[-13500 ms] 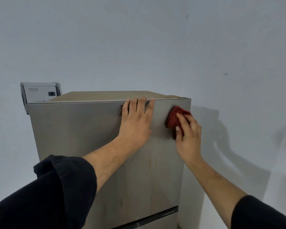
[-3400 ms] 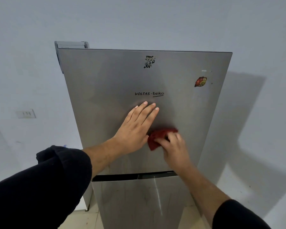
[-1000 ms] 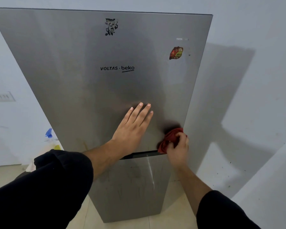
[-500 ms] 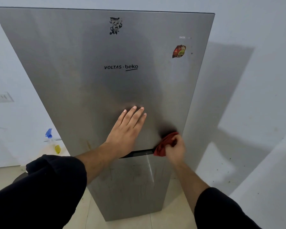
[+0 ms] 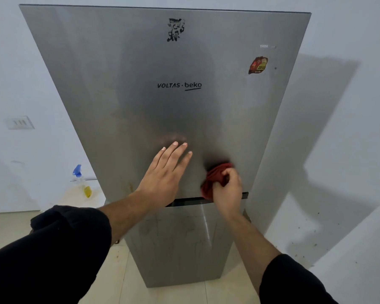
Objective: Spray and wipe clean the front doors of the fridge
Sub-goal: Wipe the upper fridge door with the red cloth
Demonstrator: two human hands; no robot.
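A tall steel fridge fills the view, its upper door (image 5: 127, 88) above a dark gap and its lower door (image 5: 180, 244) streaked with drip marks. My left hand (image 5: 165, 176) lies flat on the upper door near its bottom edge, fingers straight. To its right, my right hand (image 5: 227, 189) grips a bunched red cloth (image 5: 213, 176) and presses it against the upper door just above the gap. A spray bottle (image 5: 81, 181) with a blue trigger and yellow liquid stands on the floor left of the fridge.
Pale walls stand close on the left, behind and on the right of the fridge. A switch plate (image 5: 20, 122) is on the left wall. The floor (image 5: 7, 229) is beige tile. A red sticker (image 5: 258, 65) sits at the door's upper right.
My right hand has slid the red cloth leftward along the upper door's bottom edge, away from the right corner. My left hand has stayed flat on the door.
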